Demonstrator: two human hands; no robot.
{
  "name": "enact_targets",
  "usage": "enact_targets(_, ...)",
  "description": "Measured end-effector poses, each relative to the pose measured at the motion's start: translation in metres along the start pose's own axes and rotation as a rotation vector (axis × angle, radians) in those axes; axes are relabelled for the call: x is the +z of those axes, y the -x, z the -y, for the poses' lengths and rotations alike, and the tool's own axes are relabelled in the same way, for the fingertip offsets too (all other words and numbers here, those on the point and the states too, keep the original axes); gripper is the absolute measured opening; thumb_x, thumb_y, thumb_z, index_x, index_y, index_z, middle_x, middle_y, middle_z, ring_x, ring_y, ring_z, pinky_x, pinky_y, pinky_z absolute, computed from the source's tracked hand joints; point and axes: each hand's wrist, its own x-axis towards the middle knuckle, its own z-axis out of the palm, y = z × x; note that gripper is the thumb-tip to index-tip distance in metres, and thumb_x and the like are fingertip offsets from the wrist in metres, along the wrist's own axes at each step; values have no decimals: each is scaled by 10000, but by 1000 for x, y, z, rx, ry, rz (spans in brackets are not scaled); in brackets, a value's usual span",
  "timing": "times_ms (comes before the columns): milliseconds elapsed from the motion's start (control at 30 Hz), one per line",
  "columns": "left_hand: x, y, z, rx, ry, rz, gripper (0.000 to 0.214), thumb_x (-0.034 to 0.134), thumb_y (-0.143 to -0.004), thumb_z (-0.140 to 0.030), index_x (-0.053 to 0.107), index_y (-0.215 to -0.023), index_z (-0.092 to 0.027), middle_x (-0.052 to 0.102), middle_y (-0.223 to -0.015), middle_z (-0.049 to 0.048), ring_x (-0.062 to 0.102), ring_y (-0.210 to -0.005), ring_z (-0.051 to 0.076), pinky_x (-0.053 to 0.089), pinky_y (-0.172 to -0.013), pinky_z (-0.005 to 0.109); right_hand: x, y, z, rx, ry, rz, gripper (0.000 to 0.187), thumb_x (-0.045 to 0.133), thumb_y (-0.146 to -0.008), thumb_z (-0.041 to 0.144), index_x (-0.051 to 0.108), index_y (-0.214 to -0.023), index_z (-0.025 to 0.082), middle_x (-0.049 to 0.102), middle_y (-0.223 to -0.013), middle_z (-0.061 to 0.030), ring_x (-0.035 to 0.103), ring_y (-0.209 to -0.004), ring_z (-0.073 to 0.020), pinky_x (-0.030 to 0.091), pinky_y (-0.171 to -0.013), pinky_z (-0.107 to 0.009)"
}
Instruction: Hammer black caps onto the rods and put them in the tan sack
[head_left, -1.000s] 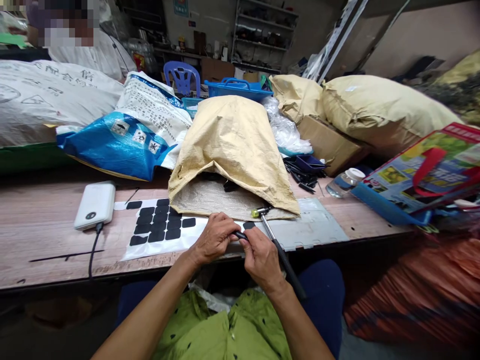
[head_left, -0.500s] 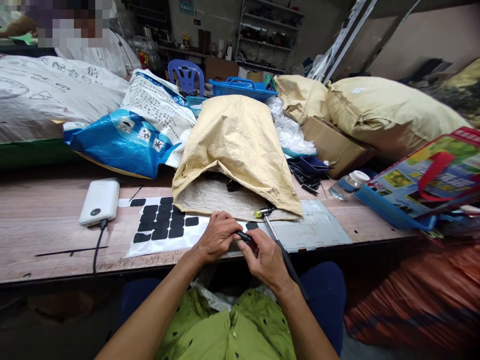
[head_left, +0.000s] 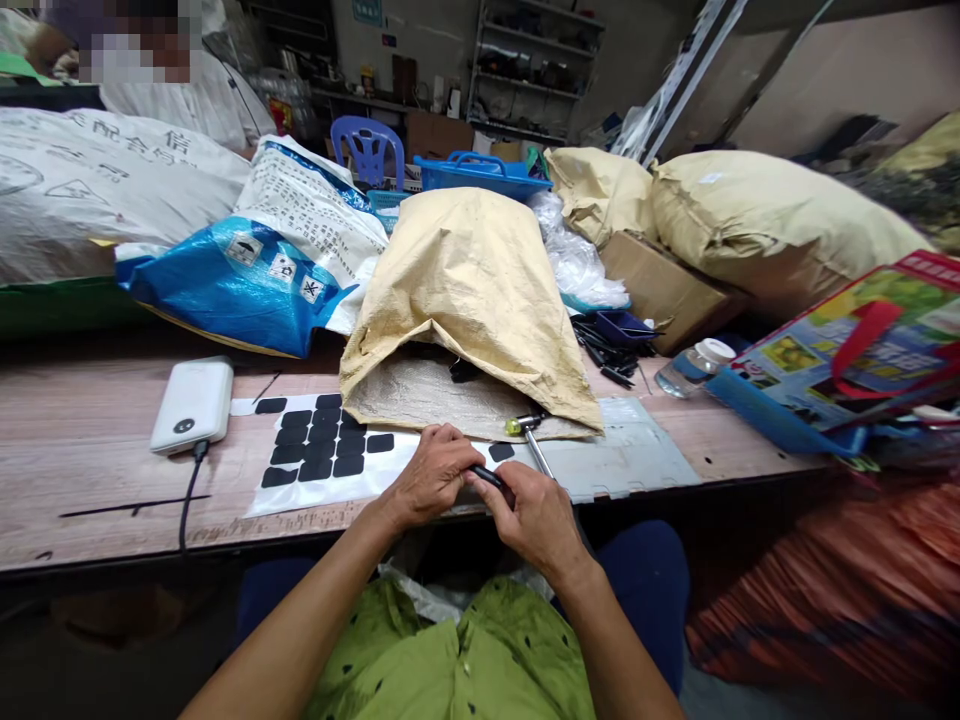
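Both of my hands meet over the table's front edge around a slim black rod-like piece (head_left: 491, 478), whose exact kind I cannot make out. My left hand (head_left: 435, 474) has its fingers closed on the left end. My right hand (head_left: 537, 512) pinches the other end, thumb along it. A small hammer (head_left: 537, 455) with a yellow-tipped head lies by the right hand, its handle partly hidden behind that hand. Just beyond stands the open mouth of a tan woven sack (head_left: 480, 270), with something dark inside. A white sheet of black rounded square pads (head_left: 322, 447) lies left of my hands.
A white power bank (head_left: 193, 405) with a cable lies at left. Blue-and-white (head_left: 277, 250) and white sacks (head_left: 112, 200) stand behind it. To the right are black pieces (head_left: 611, 360), a clear jar (head_left: 694, 368) and a colourful bag (head_left: 862, 345) in a blue tray. Another person is at upper left.
My right hand has shifted slightly, and its thumb now lies along the black piece, close to my left fingers. It covers more of the hammer's handle.
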Motion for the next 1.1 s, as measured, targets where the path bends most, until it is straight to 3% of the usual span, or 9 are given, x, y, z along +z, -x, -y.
enact_targets(167, 1, 0, 1, -6, -30, -13, 183, 547, -919, -190, 695, -1022, -222, 714, -939, 43, 537, -1021, 245, 313, -956, 433, 0, 0, 1, 49, 67, -30, 402, 581, -987, 512, 568, -707, 223, 620, -642, -19, 538, -580, -156, 267, -572, -298)
enact_targets(433, 2, 0, 3, 12, 33, 6, 175, 541, -927, -206, 708, -976, -220, 709, -893, 43, 537, -1022, 245, 308, -974, 425, 10, -1, -3, -81, -52, -83, 308, 555, -990, 325, 533, -702, 217, 599, -691, -37, 536, -689, -180, 335, -654, -298)
enact_targets(667, 0, 1, 1, 18, 62, -22, 155, 561, -902, -177, 706, -948, -204, 711, -889, 44, 542, -1010, 242, 307, -966, 420, 11, -2, -4, -101, -85, -59, 287, 574, -970, 293, 517, -700, 215, 589, -701, -31, 530, -698, -180, 338, -655, -301)
enact_targets(933, -2, -1, -2, -45, 76, 26, 169, 584, -935, -267, 728, -1017, -234, 733, -939, 37, 521, -1057, 253, 291, -1009, 447, 8, 6, -10, -29, -124, -1, 198, 598, -973, 402, 639, -927, 214, 622, -771, -28, 567, -734, -187, 391, -677, -287)
enact_targets(1100, -3, 0, -1, -20, 91, 70, 195, 555, -978, -324, 734, -1022, -258, 731, -948, 28, 511, -1089, 259, 271, -1021, 448, 6, 6, -7, -15, -168, -20, 207, 596, -975, 417, 628, -932, 217, 620, -791, -27, 569, -733, -184, 398, -670, -283)
